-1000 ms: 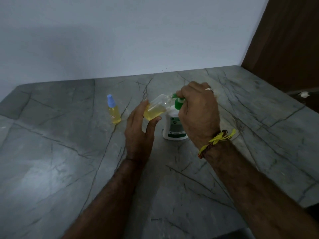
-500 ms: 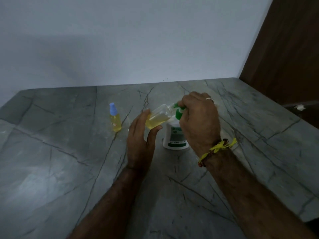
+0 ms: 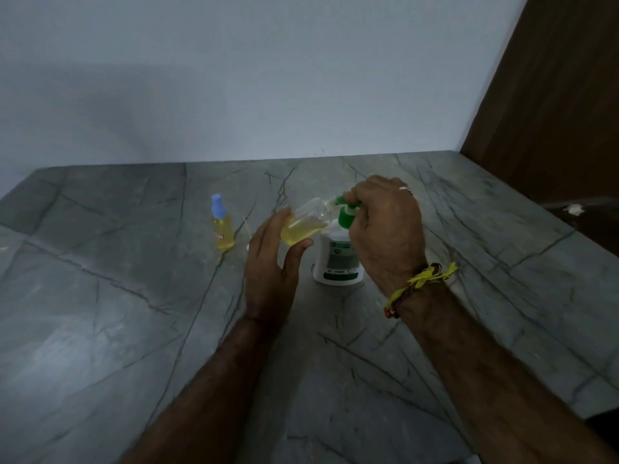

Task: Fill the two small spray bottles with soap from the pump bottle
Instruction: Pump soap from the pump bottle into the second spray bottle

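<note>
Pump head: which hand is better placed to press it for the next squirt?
Right. The right hand already sits on the green pump head, while the left hand holds the tilted open bottle at the spout.

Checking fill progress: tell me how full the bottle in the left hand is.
Partly full: tilted small bottle in the left hand holds yellow liquid only in its lower part.

1. The right hand (image 3: 385, 229) covers most of the green pump head (image 3: 346, 214), so the nozzle tip and its meeting with the open spray bottle's (image 3: 306, 222) mouth stay unseen.
2. Label print on the pump bottle (image 3: 338, 259) is too small to read.
3. Both forearms are cut off by the bottom edge.
4. The worktop (image 3: 100, 313) runs past the left, right and bottom edges.
</note>
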